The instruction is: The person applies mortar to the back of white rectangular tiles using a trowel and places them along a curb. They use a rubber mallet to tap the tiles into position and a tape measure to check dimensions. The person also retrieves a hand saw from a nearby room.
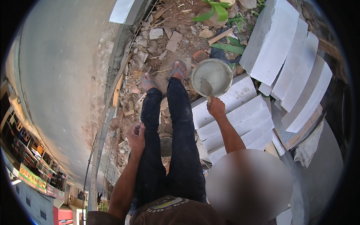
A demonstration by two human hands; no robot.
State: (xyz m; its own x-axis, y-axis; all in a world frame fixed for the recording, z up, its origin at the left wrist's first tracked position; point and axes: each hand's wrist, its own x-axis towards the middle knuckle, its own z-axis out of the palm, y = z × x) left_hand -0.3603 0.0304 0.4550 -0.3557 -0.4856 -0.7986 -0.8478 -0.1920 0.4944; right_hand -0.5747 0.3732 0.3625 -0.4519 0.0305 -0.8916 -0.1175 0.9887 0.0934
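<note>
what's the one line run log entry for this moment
right hand: grips trowel, blade in bucket of grey mortar | left hand: empty, loosely curled by thigh | white blocks stacked at right

R grip (216, 107) w/ trowel (206, 88) in mortar bucket (221, 71)

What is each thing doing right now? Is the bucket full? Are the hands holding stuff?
Bucket: upright, holding grey mortar.
Trowel: blade dipped in the mortar.
Right hand: gripping the trowel handle.
Left hand: loosely curled by the thigh; anything held is too small to tell.
White blocks: stacked beside the bucket.
Sandals: on both feet, standing on rubble.
</note>
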